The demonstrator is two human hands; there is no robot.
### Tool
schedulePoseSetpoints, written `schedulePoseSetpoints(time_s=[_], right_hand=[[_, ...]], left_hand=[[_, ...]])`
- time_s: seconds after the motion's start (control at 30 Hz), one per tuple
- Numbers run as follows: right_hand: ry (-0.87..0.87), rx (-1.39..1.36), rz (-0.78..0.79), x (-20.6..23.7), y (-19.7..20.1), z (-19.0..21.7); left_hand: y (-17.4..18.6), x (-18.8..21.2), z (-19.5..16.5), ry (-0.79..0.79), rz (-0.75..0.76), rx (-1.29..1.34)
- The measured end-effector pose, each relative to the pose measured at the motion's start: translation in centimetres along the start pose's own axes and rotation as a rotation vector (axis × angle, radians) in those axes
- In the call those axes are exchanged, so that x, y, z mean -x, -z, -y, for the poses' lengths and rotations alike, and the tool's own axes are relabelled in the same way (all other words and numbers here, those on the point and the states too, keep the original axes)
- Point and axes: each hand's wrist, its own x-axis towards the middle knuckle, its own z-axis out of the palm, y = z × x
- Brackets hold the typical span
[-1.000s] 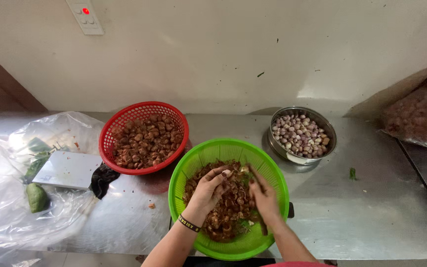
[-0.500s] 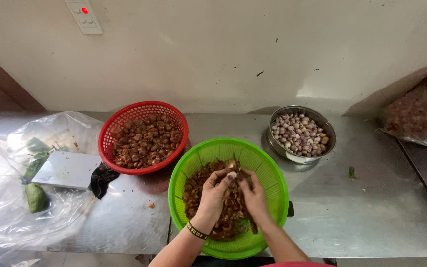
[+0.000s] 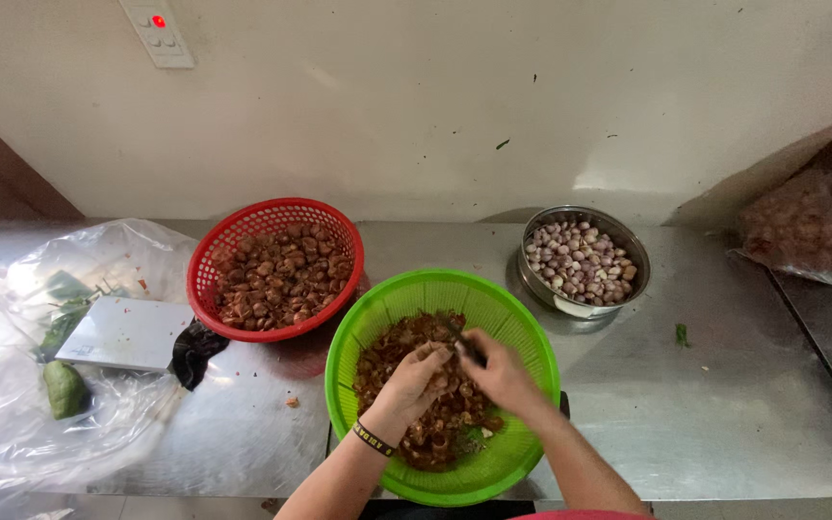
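Left hand (image 3: 414, 380) fingers curled pinching brown shallot (image 3: 438, 369), right hand (image 3: 499, 371) closed gripping knife (image 3: 464, 345)

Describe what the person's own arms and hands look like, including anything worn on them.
Both forearms are bare, with no sleeves reaching the wrists, and neither hand wears a glove. The left hand has a narrow black wristband with small light markings around the wrist. The right hand carries no band, watch or ring that can be seen. A strip of pinkish-red clothing shows at the bottom edge.
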Motion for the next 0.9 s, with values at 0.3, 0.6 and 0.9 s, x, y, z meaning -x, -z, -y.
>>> schedulePoseSetpoints(time_s=[0.3,0.6,0.9], right_hand=[[0.224,-0.001,-0.694,-5.6,11.2,-1.9],[0.421,-0.254,-0.119,-1.5,-2.6,-0.7],[0.346,-0.348,-0.195,-2.1,-2.7,-1.6]], left_hand=[[-0.2,0.5,-1.7,-0.029,-0.088,0.268],[0.7,-0.4,0.7,-0.212,-0.039,0.094],[1.2,1.1,0.3,-0.112,-0.119,-0.169]])
